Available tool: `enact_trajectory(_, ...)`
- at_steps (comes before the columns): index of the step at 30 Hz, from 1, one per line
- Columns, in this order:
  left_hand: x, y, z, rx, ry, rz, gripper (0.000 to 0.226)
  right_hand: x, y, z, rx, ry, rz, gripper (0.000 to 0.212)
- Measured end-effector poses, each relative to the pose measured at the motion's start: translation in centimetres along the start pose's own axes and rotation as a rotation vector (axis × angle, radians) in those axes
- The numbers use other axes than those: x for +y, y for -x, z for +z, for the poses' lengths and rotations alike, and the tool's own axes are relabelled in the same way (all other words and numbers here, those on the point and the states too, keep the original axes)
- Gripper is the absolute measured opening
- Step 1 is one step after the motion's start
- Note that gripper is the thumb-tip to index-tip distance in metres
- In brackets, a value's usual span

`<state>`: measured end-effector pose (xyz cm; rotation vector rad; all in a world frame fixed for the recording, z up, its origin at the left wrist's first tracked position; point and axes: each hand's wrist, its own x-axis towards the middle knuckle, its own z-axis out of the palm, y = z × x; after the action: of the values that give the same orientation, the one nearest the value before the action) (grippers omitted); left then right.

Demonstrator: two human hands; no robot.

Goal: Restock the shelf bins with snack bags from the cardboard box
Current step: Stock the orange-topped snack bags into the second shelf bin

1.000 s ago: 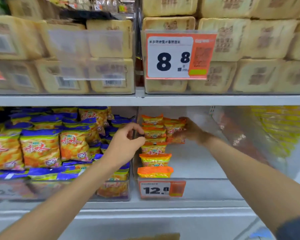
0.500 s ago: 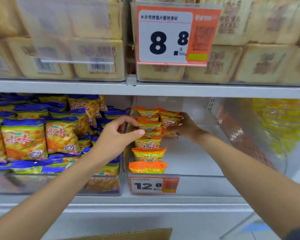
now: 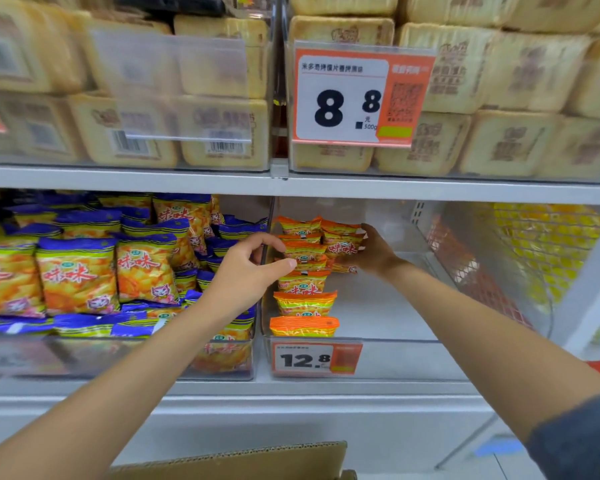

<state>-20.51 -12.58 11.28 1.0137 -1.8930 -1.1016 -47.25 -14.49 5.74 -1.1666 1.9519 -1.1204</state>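
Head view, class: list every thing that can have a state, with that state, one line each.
Orange snack bags, lined front to back along the bin's left side.
Left hand, pinches one orange bag in the row.
Right hand, grips the rearmost orange bags.
Clear bin, right part unfilled.
Blue snack bags, piled high in the neighbouring bin.
Cardboard box, only its top edge shows.

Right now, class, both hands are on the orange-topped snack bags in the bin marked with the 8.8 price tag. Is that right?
Not quite. The left hand and right hand are on the orange-topped snack bags, but that bin carries the 12.8 price tag. The 8.8 price tag hangs on the shelf above, as the head view shows.
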Motion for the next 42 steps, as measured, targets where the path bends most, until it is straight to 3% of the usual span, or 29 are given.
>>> enact_trajectory(4, 0.4, 0.2, -0.2, 0.047, -0.058, 0.005, 0.019, -1.9, 2.5, -1.0, 0.068, 0.186, 0.05, 0.111)
enact_trajectory(6, 0.8, 0.9, -0.2, 0.1, -0.103, 0.033, 0.026, -3.2, 5.6, -1.3, 0.155, 0.192, -0.047, 0.091)
enact_trajectory(9, 1.4, 3.0, -0.2, 0.147, -0.15, 0.087, 0.031, -5.0, 12.2, -1.1, 0.261, 0.235, -0.33, 0.044)
enact_trajectory(12, 1.4, 6.5, -0.5, 0.141, -0.149, 0.136, 0.029, -5.8, 19.1, 0.3, 0.214, 0.249, -0.491, 0.027)
enact_trajectory(16, -1.3, 12.5, -1.3, 0.055, -0.094, 0.055, 0.032, -4.0, 26.1, 4.3, 0.052, 0.252, -0.45, 0.025)
enact_trajectory(21, -9.4, 19.6, -3.4, -0.158, -0.168, -0.23, 0.024, 3.1, 29.3, 11.2, -0.319, 0.329, -0.214, 0.018)
enact_trajectory(27, -17.0, 23.8, -5.4, -0.196, -0.234, -0.467, 0.02, 11.9, 27.6, 18.8, -0.675, 0.588, 0.001, 0.06)
enact_trajectory(30, -18.1, 24.3, -4.7, -0.249, -0.206, -0.53, 0.024, 15.3, 26.6, 22.9, -0.708, 0.658, 0.045, 0.074)
enact_trajectory(33, -19.4, 25.0, -4.7, -0.277, -0.203, -0.589, 0.028, 18.2, 26.6, 26.5, -0.703, 0.716, 0.059, 0.074)
enact_trajectory(35, -20.1, 25.6, -5.0, -0.288, -0.198, -0.616, 0.029, 19.7, 27.3, 28.4, -0.656, 0.778, -0.006, 0.063)
enact_trajectory(38, -20.3, 26.1, -5.5, -0.305, -0.197, -0.649, 0.03, 21.1, 28.2, 30.2, -0.544, 0.872, -0.142, 0.029)
enact_trajectory(42, -19.6, 26.4, -5.9, -0.252, -0.208, -0.702, 0.019, 20.0, 29.6, 29.7, -0.53, 0.644, -0.173, 0.032)
